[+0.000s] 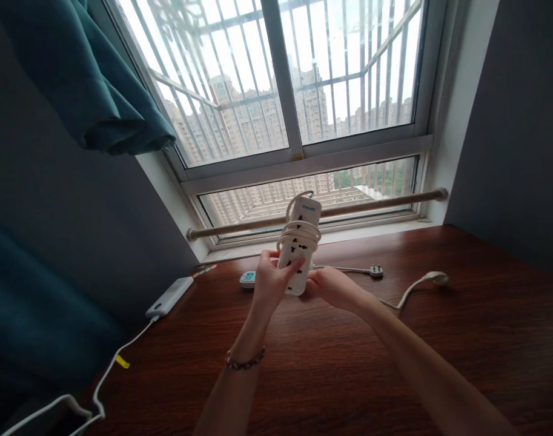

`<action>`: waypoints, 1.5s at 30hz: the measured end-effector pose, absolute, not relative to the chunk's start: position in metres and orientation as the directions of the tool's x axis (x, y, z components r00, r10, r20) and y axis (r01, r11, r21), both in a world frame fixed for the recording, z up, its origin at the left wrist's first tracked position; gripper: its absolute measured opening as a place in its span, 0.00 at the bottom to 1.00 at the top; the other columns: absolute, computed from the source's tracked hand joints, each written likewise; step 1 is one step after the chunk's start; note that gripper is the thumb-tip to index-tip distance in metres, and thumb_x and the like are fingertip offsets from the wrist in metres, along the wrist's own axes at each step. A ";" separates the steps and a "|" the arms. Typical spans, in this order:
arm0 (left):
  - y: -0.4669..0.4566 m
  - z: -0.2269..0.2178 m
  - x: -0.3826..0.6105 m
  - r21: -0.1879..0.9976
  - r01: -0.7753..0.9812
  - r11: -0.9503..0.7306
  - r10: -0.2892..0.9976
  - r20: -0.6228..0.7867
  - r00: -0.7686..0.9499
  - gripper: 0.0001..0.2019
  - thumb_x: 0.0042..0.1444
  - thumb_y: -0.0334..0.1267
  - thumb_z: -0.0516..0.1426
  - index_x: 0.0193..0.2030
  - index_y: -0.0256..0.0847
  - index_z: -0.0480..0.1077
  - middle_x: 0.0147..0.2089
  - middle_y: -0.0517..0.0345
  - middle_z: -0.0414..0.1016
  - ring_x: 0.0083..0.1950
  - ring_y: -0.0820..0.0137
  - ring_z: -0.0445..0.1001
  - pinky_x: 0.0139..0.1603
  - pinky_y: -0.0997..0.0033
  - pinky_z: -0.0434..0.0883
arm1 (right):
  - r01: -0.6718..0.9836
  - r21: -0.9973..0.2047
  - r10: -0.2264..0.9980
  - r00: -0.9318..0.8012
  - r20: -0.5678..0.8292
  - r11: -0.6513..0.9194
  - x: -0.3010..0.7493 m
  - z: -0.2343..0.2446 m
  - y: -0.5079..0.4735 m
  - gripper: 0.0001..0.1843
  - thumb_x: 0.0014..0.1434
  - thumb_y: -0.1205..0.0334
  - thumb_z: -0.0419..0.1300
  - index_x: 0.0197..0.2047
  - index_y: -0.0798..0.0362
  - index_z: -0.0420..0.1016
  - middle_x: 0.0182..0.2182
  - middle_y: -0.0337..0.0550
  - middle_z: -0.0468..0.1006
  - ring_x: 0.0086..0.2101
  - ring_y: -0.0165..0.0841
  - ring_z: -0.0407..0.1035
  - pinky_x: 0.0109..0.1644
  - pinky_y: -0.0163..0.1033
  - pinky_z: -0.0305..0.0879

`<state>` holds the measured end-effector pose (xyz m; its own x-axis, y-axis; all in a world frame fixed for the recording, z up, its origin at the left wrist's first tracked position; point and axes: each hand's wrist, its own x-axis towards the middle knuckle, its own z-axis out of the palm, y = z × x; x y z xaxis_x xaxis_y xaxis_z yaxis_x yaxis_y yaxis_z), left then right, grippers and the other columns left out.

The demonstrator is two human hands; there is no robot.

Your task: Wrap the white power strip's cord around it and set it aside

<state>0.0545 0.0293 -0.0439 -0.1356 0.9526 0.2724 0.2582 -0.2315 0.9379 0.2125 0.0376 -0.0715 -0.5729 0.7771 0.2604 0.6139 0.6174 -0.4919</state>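
Dark-wood counter: beneath both grips, window beyond.
Left grip: closed round cord-wrapped white power strip.
Right grip: closed on the power strip's lower end.

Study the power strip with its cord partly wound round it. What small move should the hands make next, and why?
Probably wind one more loop. The left hand grips the power strip upright, coils wrap its upper half, and a loose stretch of cord ending in the plug lies on the table beside the right hand.
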 end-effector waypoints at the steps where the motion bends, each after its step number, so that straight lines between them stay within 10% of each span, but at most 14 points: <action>1: 0.033 -0.044 0.051 0.936 0.275 -0.221 0.948 0.273 -0.164 0.30 0.38 0.52 0.66 0.40 0.40 0.56 0.28 0.57 0.75 0.26 0.63 0.76 0.24 0.70 0.70 | 0.639 -0.456 0.779 -0.572 0.256 0.619 0.216 -0.068 0.036 0.16 0.64 0.61 0.47 0.33 0.57 0.73 0.31 0.50 0.76 0.32 0.39 0.70 0.33 0.37 0.57; 12: 0.043 -0.045 0.040 0.834 0.518 -0.190 0.953 0.283 -0.106 0.26 0.45 0.56 0.60 0.42 0.39 0.61 0.30 0.54 0.77 0.28 0.62 0.77 0.25 0.70 0.69 | 0.827 -0.145 0.834 -0.511 0.209 0.543 0.246 -0.044 0.026 0.10 0.59 0.62 0.55 0.32 0.56 0.75 0.32 0.51 0.77 0.33 0.44 0.71 0.29 0.39 0.54; 18: 0.044 -0.044 0.037 0.639 0.755 -0.148 0.923 0.364 -0.127 0.22 0.45 0.52 0.61 0.41 0.38 0.65 0.31 0.50 0.74 0.38 0.55 0.74 0.35 0.66 0.66 | 0.901 -0.029 0.827 -0.383 0.412 0.432 0.272 -0.026 0.021 0.05 0.56 0.65 0.57 0.31 0.52 0.74 0.26 0.45 0.75 0.29 0.39 0.69 0.27 0.39 0.47; 26: 0.023 -0.029 0.041 0.616 0.700 -0.362 0.913 0.083 0.399 0.17 0.48 0.42 0.60 0.45 0.38 0.72 0.39 0.57 0.77 0.41 0.62 0.73 0.40 0.71 0.66 | 0.732 0.012 0.565 -0.537 0.626 0.681 0.290 -0.013 0.012 0.13 0.64 0.55 0.54 0.33 0.51 0.76 0.27 0.38 0.72 0.30 0.32 0.64 0.30 0.39 0.46; 36: -0.014 -0.004 0.031 0.694 0.538 -0.478 0.603 -0.187 0.776 0.29 0.44 0.45 0.65 0.55 0.41 0.69 0.40 0.59 0.76 0.40 0.65 0.73 0.42 0.74 0.68 | 0.457 -0.061 0.365 -0.615 0.699 0.887 0.273 -0.008 -0.007 0.15 0.66 0.54 0.51 0.37 0.50 0.77 0.26 0.38 0.70 0.28 0.30 0.59 0.31 0.38 0.47; 40: -0.021 -0.004 0.035 0.685 0.376 -0.624 0.503 -0.016 0.864 0.26 0.46 0.45 0.64 0.53 0.39 0.71 0.38 0.57 0.75 0.37 0.67 0.71 0.43 0.74 0.67 | 0.402 -0.181 0.409 -0.606 0.682 0.898 0.263 -0.013 -0.004 0.13 0.65 0.55 0.53 0.39 0.51 0.76 0.27 0.38 0.70 0.28 0.29 0.61 0.31 0.37 0.49; 45: -0.033 -0.008 0.044 0.824 0.274 -0.495 0.737 0.231 0.635 0.24 0.33 0.43 0.70 0.38 0.36 0.70 0.31 0.60 0.72 0.31 0.71 0.67 0.31 0.77 0.66 | 0.402 -0.393 0.558 -0.505 0.659 0.827 0.263 -0.017 -0.003 0.15 0.65 0.54 0.51 0.40 0.53 0.76 0.30 0.42 0.71 0.30 0.33 0.63 0.34 0.38 0.54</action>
<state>0.0438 -0.0326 -0.0081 0.6351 0.7371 0.2311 0.2744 -0.4949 0.8245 0.2627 -0.0034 -0.0173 -0.5051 0.5577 0.6587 0.4016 0.8274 -0.3926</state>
